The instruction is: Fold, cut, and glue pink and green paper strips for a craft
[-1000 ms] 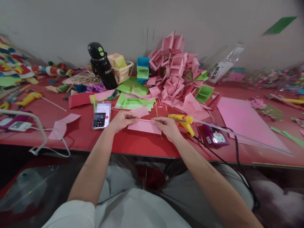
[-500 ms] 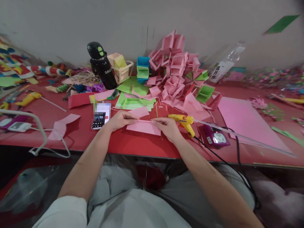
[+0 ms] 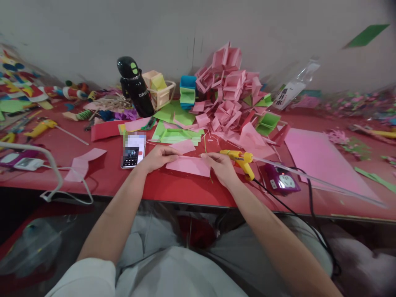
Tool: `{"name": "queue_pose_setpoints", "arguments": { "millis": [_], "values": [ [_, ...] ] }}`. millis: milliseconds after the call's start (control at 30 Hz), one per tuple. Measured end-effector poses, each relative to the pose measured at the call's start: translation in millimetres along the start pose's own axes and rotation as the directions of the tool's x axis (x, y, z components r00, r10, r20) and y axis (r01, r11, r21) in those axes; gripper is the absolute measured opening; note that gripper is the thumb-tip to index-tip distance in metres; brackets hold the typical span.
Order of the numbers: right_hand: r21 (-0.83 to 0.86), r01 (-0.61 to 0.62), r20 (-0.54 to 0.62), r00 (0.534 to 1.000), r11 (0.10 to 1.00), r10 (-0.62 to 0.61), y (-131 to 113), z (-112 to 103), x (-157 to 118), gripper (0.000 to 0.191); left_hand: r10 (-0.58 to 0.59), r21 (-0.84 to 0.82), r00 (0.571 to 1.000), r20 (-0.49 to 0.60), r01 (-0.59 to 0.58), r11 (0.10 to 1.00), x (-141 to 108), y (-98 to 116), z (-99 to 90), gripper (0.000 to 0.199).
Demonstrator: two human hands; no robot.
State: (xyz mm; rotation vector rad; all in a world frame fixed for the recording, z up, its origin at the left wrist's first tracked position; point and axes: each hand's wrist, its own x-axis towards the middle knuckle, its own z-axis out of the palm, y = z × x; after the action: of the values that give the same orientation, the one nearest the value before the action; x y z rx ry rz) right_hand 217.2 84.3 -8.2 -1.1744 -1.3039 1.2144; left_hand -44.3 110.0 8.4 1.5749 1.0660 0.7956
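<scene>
A pink paper strip (image 3: 188, 166) lies in front of me near the edge of the red table (image 3: 182, 189). My left hand (image 3: 159, 158) pinches its upper left corner between thumb and fingers. At the upper right corner, my right hand (image 3: 219, 165) has its thumb and fingertips closed on the paper. Another pink piece (image 3: 183, 146) lies just behind the strip. Beside my right hand rests a yellow glue gun (image 3: 239, 161), and a phone (image 3: 133, 150) with a lit screen lies left of my left hand.
A black bottle (image 3: 136, 88), a basket (image 3: 162, 94) and a pile of pink folded paper (image 3: 227, 88) stand along the wall. A purple power socket (image 3: 283, 179) and a large pink sheet (image 3: 321, 161) are on the right. A white cable (image 3: 52, 165) loops at the left edge.
The raised upper fold of the strip now looks flatter between my hands. My right fingertips have shifted slightly right along its top edge. The whole view has moved a little.
</scene>
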Motion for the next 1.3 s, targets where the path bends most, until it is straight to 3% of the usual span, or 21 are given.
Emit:
{"name": "queue_pose_setpoints", "arguments": {
  "millis": [200,633,1067,1300],
  "values": [
    [-0.053,0.029,-0.011,1.000,0.998,-0.029,0.2,2.1,-0.9,0.028,-0.015,0.004,0.999,-0.032,0.015,1.000,-0.2,0.7,3.2,0.038],
    [0.028,-0.005,0.025,1.000,1.000,0.004,-2.0,3.1,-0.9,0.029,0.019,0.020,0.996,-0.087,-0.018,1.000,-0.1,-2.8,4.3,0.032],
    [0.030,-0.049,0.052,0.998,0.998,0.048,-5.6,3.3,-1.6,0.032,0.058,0.038,0.994,-0.094,-0.055,0.998,-2.7,-1.5,4.0,0.029],
    [0.028,-0.008,0.046,0.999,1.000,0.006,0.7,2.9,1.2,0.026,0.055,0.042,0.995,-0.083,-0.052,0.998,-2.9,-1.7,2.9,0.030]
  ]
}}
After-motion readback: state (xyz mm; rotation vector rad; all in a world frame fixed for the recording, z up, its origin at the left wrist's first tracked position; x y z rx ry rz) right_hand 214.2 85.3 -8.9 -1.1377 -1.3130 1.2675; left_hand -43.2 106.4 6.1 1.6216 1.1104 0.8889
